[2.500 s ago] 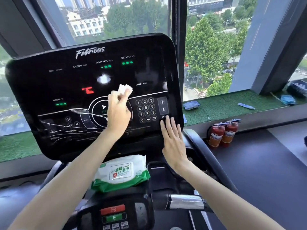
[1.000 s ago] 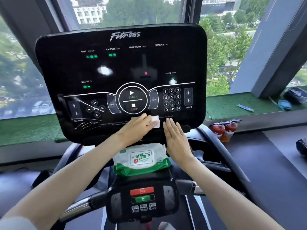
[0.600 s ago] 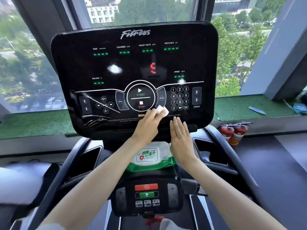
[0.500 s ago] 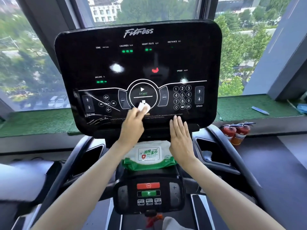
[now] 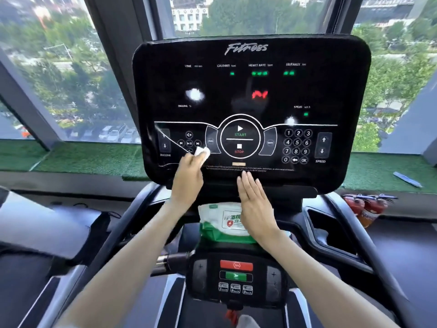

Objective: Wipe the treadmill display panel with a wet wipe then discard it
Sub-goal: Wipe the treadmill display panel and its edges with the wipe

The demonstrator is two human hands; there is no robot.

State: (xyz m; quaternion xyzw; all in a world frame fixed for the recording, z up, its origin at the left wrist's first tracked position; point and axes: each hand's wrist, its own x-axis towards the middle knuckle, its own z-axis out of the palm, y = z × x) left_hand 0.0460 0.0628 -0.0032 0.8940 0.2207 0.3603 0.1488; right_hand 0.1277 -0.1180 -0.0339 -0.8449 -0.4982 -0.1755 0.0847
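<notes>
- The wet wipe [image 5: 203,153] shows only as a white crumpled end past the left hand [image 5: 188,181]; how its fingers hold it is hidden.
- The right hand [image 5: 256,205] covers the right part of the wipes pack [image 5: 216,221], cutting off its label.
- On the display panel [image 5: 165,79], the red digits [image 5: 259,94] are smeared and the fine print [image 5: 250,168] under STOP is too small to read.
- Both forearms [image 5: 118,268] run off the near edge.

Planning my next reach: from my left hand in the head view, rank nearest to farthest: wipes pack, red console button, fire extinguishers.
1. wipes pack, just below the left hand holding the wet wipe.
2. red console button, lower centre.
3. fire extinguishers, far right floor.
</notes>
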